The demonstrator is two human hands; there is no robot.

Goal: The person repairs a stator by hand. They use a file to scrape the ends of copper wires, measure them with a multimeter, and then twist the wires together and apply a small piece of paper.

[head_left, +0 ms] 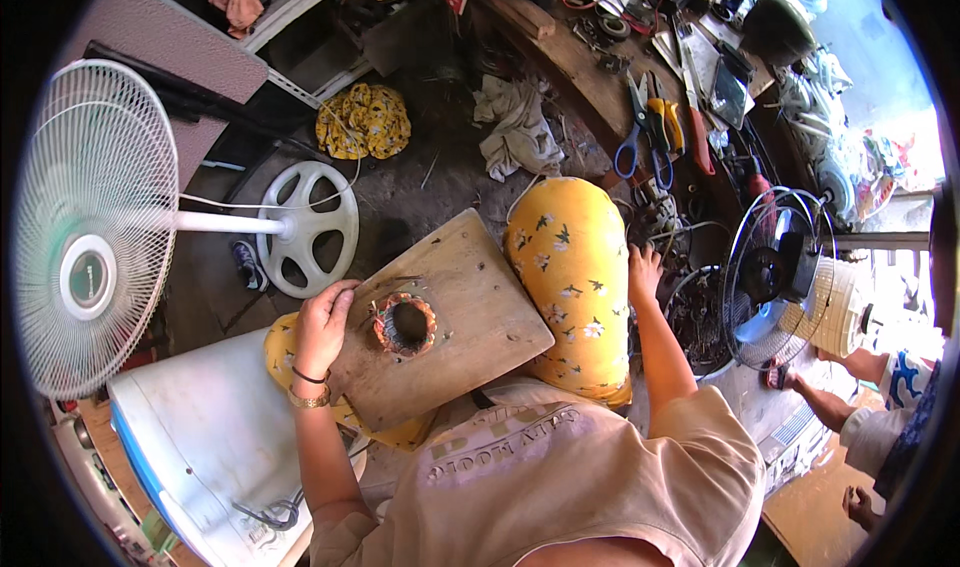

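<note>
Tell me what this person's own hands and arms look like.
The left hand and right hand are gloveless. The left wears a thin dark wristband and a gold-toned watch or bracelet; neither shows on the right. The sleeves are short, loose and beige.

Dark floor (428, 179), cluttered wooden workbench (572, 75) — bright light at right, speckled pinkish panel (160, 32) upper left

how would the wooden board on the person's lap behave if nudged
The wooden board is probably stiff, as it lies flat without sagging. It may tip readily, resting across yellow trouser legs with the left hand at its edge. The orange ring on it could slide if it tilts.
</note>
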